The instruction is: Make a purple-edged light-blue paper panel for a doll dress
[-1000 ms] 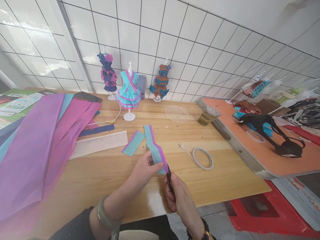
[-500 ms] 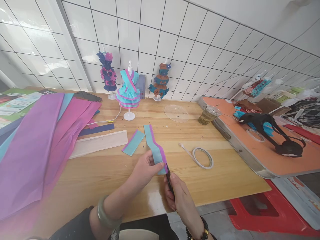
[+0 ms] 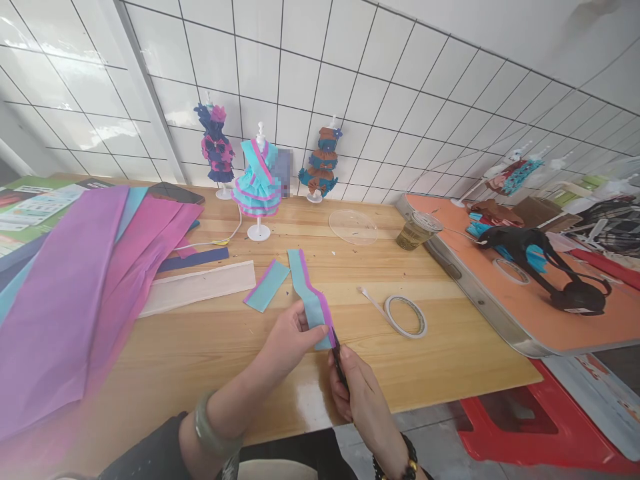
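Between thumb and fingers, my left hand (image 3: pixel 290 337) pinches a turquoise strip with a purple edge (image 3: pixel 306 285); its far end lies toward the middle of the table. My right hand (image 3: pixel 357 387) is closed round dark scissors (image 3: pixel 339 363), whose blades meet the strip's purple edge close to my left thumb. The handles are mostly hidden by my fingers. A shorter turquoise piece with a purple edge (image 3: pixel 267 285) lies just left of the strip. To the right rests a roll of white tape (image 3: pixel 406 317) with a loose end.
Purple fabric (image 3: pixel 65 287) and pink fabric sheets cover the table's left. A white strip (image 3: pixel 197 288) lies beside them. Small dress forms, one in a turquoise dress (image 3: pixel 259 179), stand along the tiled wall. A plastic cup (image 3: pixel 419 230) stands near an orange table (image 3: pixel 475 280); a red stool (image 3: pixel 545 427) is below.
Almost nothing differs; both hands, the strip and the scissors keep nearly the same place.
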`<action>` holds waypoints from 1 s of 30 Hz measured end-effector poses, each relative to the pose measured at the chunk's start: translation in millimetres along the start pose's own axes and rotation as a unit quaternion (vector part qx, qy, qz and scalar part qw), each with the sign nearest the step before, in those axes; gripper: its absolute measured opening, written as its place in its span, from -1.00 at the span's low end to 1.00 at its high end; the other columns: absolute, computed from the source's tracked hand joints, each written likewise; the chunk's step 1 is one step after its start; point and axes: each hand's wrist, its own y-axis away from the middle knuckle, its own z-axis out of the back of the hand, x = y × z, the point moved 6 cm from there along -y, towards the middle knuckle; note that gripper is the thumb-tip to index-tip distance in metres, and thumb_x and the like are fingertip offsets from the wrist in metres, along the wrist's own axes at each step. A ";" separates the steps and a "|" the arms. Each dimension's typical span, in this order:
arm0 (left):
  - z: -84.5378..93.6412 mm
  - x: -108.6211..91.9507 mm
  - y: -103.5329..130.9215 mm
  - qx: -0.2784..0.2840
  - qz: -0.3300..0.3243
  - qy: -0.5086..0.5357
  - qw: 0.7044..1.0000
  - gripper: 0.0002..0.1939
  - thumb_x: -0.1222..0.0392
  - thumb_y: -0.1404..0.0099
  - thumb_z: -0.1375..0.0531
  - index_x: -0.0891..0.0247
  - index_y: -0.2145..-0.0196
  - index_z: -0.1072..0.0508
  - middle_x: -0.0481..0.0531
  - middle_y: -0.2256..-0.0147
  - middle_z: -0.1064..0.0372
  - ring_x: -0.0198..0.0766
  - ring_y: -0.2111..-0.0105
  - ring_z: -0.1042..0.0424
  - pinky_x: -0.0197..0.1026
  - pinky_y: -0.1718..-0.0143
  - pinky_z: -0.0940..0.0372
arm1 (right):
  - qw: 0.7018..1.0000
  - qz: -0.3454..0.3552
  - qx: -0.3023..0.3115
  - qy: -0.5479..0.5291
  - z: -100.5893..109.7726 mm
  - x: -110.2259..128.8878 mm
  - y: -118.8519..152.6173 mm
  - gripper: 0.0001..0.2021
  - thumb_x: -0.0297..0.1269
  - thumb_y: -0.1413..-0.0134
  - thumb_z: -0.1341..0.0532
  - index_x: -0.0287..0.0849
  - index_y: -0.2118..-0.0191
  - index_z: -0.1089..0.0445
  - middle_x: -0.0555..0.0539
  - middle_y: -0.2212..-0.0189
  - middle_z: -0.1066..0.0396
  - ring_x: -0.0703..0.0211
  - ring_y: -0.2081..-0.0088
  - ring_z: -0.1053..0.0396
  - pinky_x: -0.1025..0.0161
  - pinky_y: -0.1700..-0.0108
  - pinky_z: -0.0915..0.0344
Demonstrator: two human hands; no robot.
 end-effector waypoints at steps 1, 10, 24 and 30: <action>0.0 -0.1 -0.3 -0.001 0.000 -0.002 1.000 -0.75 0.27 -0.07 -0.24 0.29 0.25 -0.34 0.08 0.28 -0.49 -0.16 0.23 -0.45 -0.13 0.16 -0.31 | 1.000 0.001 0.001 0.001 -0.1 0.6 0.1 -0.53 0.21 0.00 -0.02 -0.18 0.42 -0.16 0.21 0.72 0.08 0.50 0.71 0.19 0.47 0.69 0.22; -0.4 -0.2 0.9 -0.002 0.000 -0.004 1.000 -0.76 0.27 -0.06 -0.25 0.30 0.27 -0.34 0.09 0.29 -0.49 -0.18 0.26 -0.45 -0.15 0.19 -0.31 | 1.000 -0.004 -0.016 -0.017 0.8 -2.8 -1.3 -0.52 0.23 0.06 -0.07 -0.18 0.42 -0.18 0.22 0.73 0.08 0.51 0.71 0.20 0.48 0.69 0.26; -1.0 -2.3 1.2 -0.004 0.003 0.004 1.000 -0.70 0.19 -0.02 -0.29 0.28 0.26 -0.38 0.07 0.30 -0.50 -0.16 0.25 -0.47 -0.17 0.19 -0.31 | 0.999 -0.021 -0.030 0.002 3.2 -4.2 -4.3 -0.48 0.29 0.18 -0.10 -0.14 0.48 -0.10 0.20 0.72 0.10 0.47 0.69 0.25 0.47 0.69 0.27; -0.5 -1.1 1.2 -0.004 0.005 0.009 1.000 -0.69 0.18 -0.01 -0.30 0.26 0.26 -0.40 0.06 0.30 -0.50 -0.16 0.25 -0.46 -0.15 0.18 -0.30 | 1.000 -0.001 -0.027 -0.005 2.6 -1.8 -3.2 -0.54 0.21 0.07 -0.09 -0.15 0.47 -0.09 0.18 0.68 0.09 0.46 0.65 0.22 0.50 0.66 0.25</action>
